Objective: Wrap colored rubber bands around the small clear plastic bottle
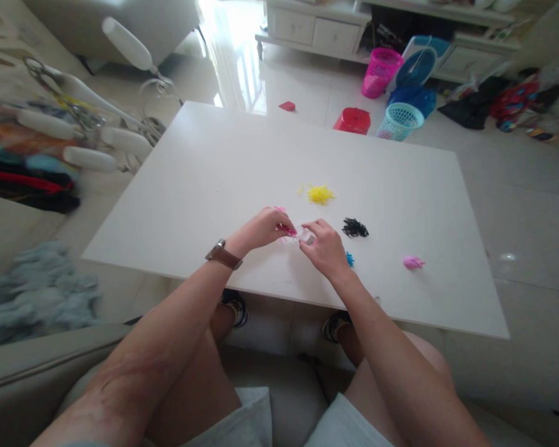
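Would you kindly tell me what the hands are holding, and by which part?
Left hand pinches a pink piece, right hand a small clear thing; which part of each is held cannot be told.

Left hand (261, 228) pinches pink bands (289, 231); right hand (326, 249) grips a clear container (305, 235) (small) just beside them, above the white table (205, 186).

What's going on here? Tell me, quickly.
A seated person works at a white table. The left hand pinches pink bits against a small clear container held by the right hand. A yellow pile, a black pile and a pink pile lie apart on the table; a blue pile peeks out beside the right hand.
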Tool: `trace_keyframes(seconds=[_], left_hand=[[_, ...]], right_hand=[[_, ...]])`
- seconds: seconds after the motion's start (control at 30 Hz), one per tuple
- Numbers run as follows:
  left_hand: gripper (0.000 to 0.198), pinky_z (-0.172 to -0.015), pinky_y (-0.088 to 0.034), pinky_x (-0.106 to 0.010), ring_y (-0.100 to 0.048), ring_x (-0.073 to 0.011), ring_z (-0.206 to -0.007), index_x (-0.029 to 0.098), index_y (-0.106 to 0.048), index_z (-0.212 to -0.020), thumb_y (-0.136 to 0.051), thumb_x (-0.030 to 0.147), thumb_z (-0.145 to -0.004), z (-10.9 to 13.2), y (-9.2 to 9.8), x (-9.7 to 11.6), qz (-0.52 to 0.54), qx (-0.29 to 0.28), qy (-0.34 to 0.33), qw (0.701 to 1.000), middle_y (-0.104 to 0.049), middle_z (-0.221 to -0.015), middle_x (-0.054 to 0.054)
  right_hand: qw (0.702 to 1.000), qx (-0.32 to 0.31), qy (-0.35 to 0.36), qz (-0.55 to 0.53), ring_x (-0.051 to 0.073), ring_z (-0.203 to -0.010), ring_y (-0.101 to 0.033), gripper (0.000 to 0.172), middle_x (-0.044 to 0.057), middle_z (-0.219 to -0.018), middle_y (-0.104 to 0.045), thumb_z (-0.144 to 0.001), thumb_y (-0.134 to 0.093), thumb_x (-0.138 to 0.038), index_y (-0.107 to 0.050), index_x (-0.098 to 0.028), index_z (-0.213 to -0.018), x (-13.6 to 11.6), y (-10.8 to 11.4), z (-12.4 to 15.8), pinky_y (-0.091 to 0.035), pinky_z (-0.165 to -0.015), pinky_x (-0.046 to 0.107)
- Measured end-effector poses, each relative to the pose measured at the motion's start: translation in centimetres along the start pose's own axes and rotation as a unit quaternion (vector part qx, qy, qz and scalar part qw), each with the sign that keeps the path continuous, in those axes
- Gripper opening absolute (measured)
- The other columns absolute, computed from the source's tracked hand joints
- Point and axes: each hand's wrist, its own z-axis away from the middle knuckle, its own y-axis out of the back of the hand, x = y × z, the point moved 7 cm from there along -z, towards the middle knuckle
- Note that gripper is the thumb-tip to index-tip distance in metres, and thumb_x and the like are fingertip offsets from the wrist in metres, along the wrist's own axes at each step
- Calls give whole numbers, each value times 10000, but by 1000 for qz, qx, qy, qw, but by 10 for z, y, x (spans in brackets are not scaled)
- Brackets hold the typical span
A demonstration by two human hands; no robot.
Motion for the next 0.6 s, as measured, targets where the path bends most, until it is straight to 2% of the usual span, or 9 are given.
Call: trace_keyframes(seconds=[0.13, 0.2, 0.3, 0.4, 0.6], left_hand=[[162, -723, -487, -248, -664, -148, -764, 188, -807, -825, -675, 95, -830, 0, 0, 1, -17, 16, -24, 999, -740, -856, -62], [157, -703, -471, -244, -646, -141, -738, 178, -793, -804, -673, 77, -821, 0, -1, 1, -30, 24, -24, 999, -725, -808, -49], [133, -672, -454, -231, -626, -126, -681, 167, -759, -787, -690, 53, -791, 1, -1, -1, -30, 36, 3, 999, -699, -716, -15], [119, -653, -456, -220, -631, -120, -662, 164, -741, -809, -705, 56, -776, 1, 0, -3, -9, 59, 36, 998, -700, -715, -1], [131, -703, -496, -253, -661, -149, -729, 166, -788, -752, -699, 82, -800, 0, -2, -2, 1, 67, 22, 997, -730, -819, -60]], right_hand=[[1000, -11, 12, 11, 249, -948, -634, 291, 83, -1014, -660, -850, -641, -170, -730, -196, -1126, -7, -8, 0, -520, -900, 376], [1000, -11, 14, 12, 251, -940, -635, 285, 84, -1008, -661, -853, -638, -173, -734, -192, -1121, -9, -10, 0, -520, -893, 376], [1000, -11, 8, 8, 255, -930, -639, 269, 86, -1000, -665, -850, -643, -181, -739, -186, -1101, -10, -12, -1, -521, -885, 379], [1000, -6, 2, 6, 257, -927, -642, 262, 85, -994, -668, -846, -647, -188, -740, -186, -1091, -11, -12, -2, -521, -881, 378], [1000, 10, -2, 3, 264, -936, -651, 249, 86, -993, -679, -850, -645, -209, -738, -199, -1081, -10, -9, -3, -524, -869, 382]])
